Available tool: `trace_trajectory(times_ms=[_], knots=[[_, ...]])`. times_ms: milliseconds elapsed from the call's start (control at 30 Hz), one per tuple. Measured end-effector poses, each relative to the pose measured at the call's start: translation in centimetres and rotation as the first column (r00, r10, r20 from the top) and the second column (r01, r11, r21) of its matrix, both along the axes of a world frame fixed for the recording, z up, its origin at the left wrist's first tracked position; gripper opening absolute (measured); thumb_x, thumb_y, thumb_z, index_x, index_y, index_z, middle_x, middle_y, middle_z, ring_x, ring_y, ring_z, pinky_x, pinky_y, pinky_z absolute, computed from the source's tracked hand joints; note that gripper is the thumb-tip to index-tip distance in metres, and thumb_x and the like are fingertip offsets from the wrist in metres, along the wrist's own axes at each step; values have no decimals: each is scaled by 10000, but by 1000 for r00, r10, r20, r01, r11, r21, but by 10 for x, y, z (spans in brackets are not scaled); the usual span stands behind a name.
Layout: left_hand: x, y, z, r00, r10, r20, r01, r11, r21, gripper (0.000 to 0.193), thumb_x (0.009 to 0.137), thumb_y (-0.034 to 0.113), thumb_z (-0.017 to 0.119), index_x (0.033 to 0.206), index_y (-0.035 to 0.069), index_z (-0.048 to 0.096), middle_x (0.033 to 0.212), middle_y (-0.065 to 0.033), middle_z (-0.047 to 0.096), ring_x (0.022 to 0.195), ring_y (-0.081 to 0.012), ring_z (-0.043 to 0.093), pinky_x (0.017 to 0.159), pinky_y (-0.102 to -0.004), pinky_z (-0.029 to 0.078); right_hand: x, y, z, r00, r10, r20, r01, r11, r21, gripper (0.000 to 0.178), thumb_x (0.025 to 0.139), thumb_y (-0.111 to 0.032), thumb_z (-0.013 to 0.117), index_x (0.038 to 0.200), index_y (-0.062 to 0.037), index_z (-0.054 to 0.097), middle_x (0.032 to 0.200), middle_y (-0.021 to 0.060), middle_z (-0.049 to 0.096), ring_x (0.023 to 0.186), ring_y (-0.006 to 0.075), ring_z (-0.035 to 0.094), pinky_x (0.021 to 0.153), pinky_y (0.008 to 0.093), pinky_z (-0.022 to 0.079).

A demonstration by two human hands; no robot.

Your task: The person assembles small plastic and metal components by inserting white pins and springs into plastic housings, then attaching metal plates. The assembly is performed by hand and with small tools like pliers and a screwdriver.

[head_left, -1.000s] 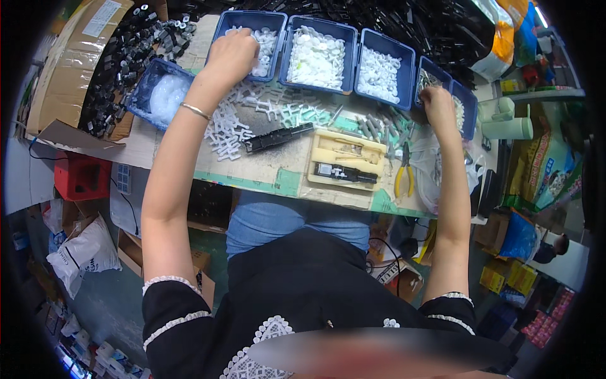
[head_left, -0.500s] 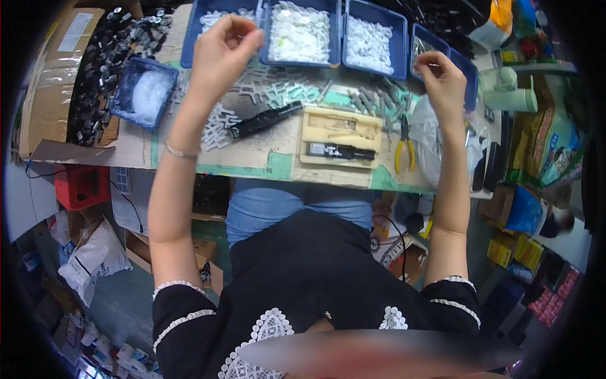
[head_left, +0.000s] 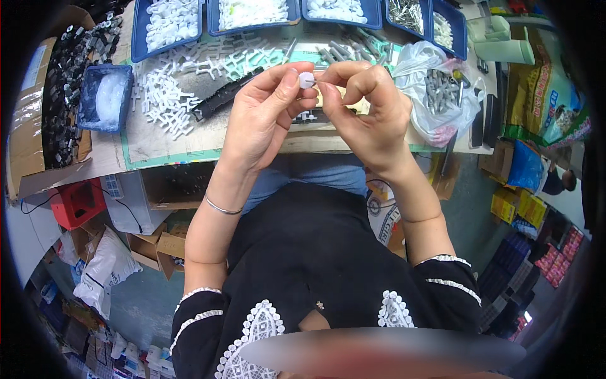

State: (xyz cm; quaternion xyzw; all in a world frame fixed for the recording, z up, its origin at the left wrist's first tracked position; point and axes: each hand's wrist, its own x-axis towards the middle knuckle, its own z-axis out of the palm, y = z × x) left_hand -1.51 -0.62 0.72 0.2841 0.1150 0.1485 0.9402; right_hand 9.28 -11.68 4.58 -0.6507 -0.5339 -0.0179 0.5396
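Note:
Over the workbench's middle, my left hand (head_left: 260,117) is closed, thumb and fingers pinching a small white ridged gear wheel (head_left: 306,77). Close beside it, my right hand (head_left: 375,114) holds a thin metal pin (head_left: 312,81) between thumb and forefinger, touching the face of the gear wheel. Whether the pin sits inside the wheel is too small to tell. Below and behind my hands, a cream fixture (head_left: 320,125) is mostly covered. A long black part (head_left: 218,101) lies on the bench left of my left hand.
Blue bins of white parts (head_left: 252,26) and a blue bin of metal pins (head_left: 406,28) line the back. White branched pieces (head_left: 167,104) lie loose at left, near a small blue tub (head_left: 85,117). A plastic bag of grey parts (head_left: 416,79) stands at right.
Both hands have come away from the rear bins and met over the middle of the bench. The gear wheel and the pin now show between the fingers. The view has also shifted.

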Motion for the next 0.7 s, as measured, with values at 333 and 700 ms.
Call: trace_trajectory(times_ms=[333, 700], knots=[[-13, -11, 6, 978, 186, -91, -86, 764, 640, 221, 887, 26, 569, 1099, -9, 625, 1010, -65, 589, 844, -105, 585, 761, -228, 492, -14, -17, -5, 993, 8, 121, 20, 975, -223, 189, 713, 76, 632, 848, -12, 533, 809, 117, 597, 663, 250, 606, 579, 311, 497], [-26, -4, 5, 976, 191, 106, -192, 518, 834, 220, 757, -67, 666, 965, 2, 673, 868, -90, 624, 784, -146, 608, 688, -234, 507, -22, -28, -14, 125, 150, -981, -345, 933, 99, 296, 843, -75, 644, 1097, -20, 501, 767, 42, 582, 624, 102, 606, 593, 258, 551]])
